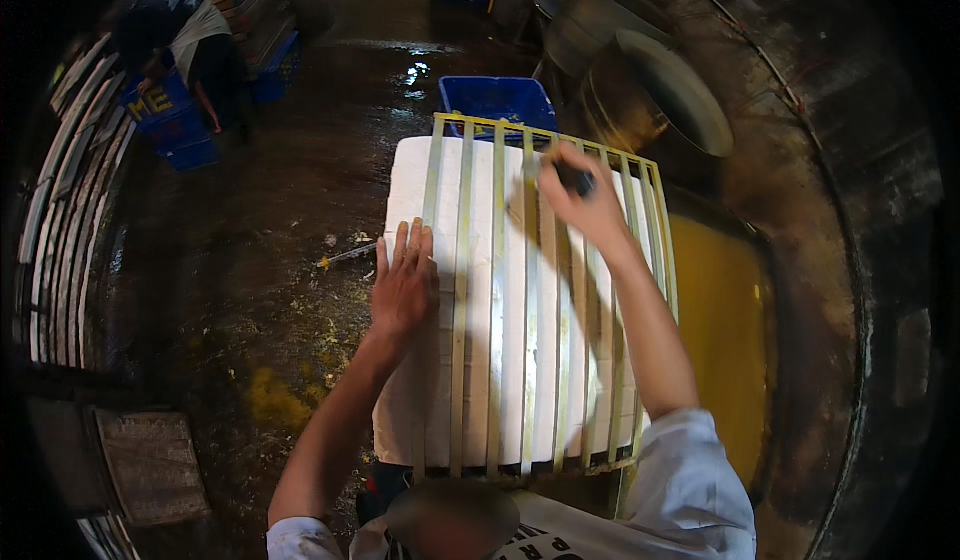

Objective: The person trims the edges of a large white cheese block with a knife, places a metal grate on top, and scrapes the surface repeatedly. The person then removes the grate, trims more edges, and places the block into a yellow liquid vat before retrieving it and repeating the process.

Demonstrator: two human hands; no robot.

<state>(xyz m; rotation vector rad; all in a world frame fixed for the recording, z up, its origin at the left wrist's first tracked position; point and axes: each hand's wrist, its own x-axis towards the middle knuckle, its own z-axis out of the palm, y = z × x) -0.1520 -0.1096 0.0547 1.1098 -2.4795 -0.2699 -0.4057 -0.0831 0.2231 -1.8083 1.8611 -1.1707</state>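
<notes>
My right hand [596, 214] is looking blurred, hiding most of the dark thing [582, 183] I am gripping. My right forearm [652, 335] is covering parts of the frame [462, 290], which is masking part of the blue bin [490, 90]. The lower edge is cropping my left sleeve [300, 540].

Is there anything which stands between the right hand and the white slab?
Yes. The yellowish slatted frame lies across the white slab, below the right hand, which holds a blurred dark object. The slab shows through the frame's gaps.
</notes>
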